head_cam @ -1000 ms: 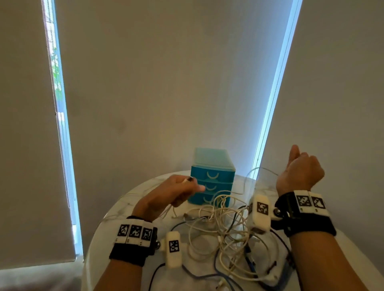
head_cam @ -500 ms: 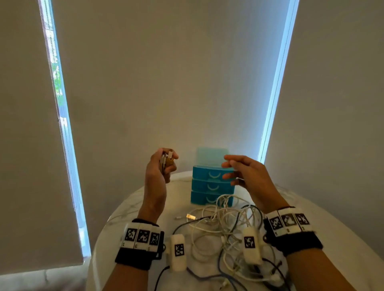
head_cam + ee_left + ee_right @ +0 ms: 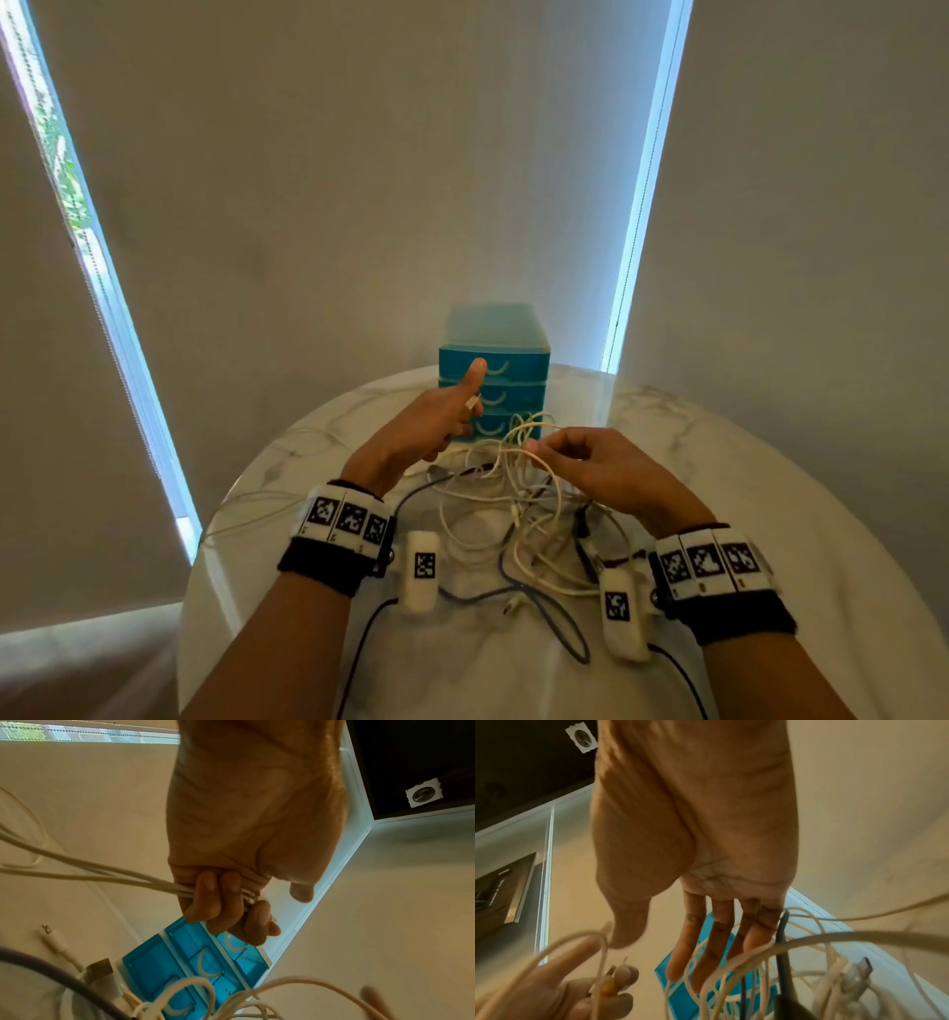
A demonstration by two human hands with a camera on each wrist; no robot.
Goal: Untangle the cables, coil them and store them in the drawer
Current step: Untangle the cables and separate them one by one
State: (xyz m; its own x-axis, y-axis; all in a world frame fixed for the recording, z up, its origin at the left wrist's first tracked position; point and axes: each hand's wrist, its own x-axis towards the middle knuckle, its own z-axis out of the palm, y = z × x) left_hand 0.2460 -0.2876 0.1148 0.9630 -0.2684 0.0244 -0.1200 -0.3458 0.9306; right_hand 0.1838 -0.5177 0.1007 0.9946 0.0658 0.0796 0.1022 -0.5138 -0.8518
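A tangle of white cables point(image 3: 513, 514) with dark ones mixed in lies on the round marble table point(image 3: 770, 514). Behind it stands a blue drawer unit point(image 3: 493, 380) with all three drawers closed. My left hand point(image 3: 447, 416) hovers in front of the unit with its thumb up. Its fingers point(image 3: 218, 902) are curled round a bundle of white cable strands point(image 3: 102, 874). My right hand point(image 3: 580, 462) is over the tangle with straight fingers point(image 3: 706, 953) reaching down among the loops. A white cable loop point(image 3: 577, 941) lies against its thumb point(image 3: 626, 923).
A loose USB plug point(image 3: 100, 969) and a small white connector point(image 3: 49, 933) lie on the table near the drawer unit point(image 3: 195, 963). A dark cable point(image 3: 539, 616) trails toward the table's near edge. Closed blinds hang behind the table.
Both hands have come down from chest height to the tangle. The left still grips its white strands. The right has moved in over the pile and touches a loop.
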